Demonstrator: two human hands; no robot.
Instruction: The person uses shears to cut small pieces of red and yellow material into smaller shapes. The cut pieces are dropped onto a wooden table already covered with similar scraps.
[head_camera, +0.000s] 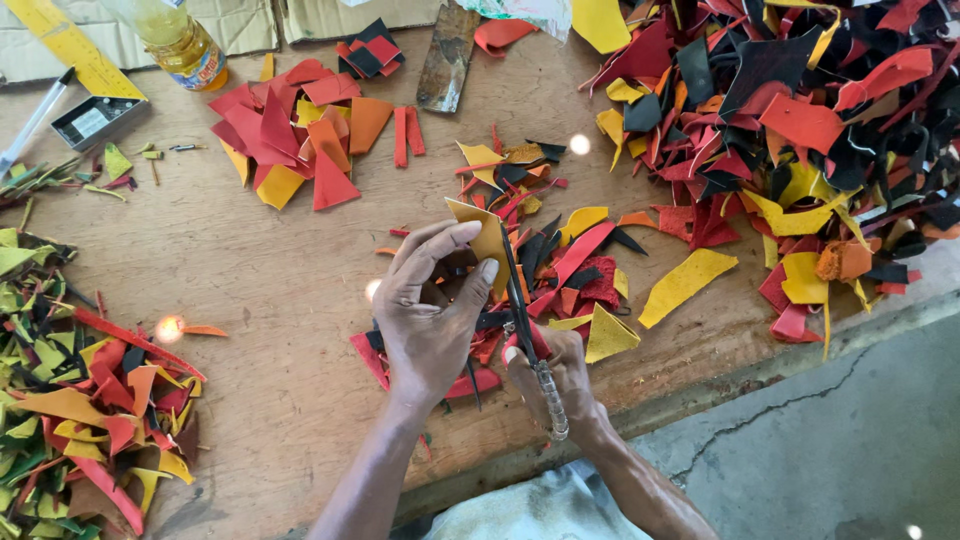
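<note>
My left hand pinches a mustard-yellow scrap of sheet material between thumb and fingers, just above the wooden table. My right hand grips a pair of scissors with dark blades and a handle wrapped in clear tubing. The blades run up along the right edge of the yellow scrap. Loose red, black, orange and yellow offcuts lie under and around both hands.
A big heap of mixed scraps fills the top right. A stack of cut red and orange triangles lies at upper left, near a bottle of yellow liquid and a small grey box. More scraps pile at left. Concrete floor lies beyond the table's edge.
</note>
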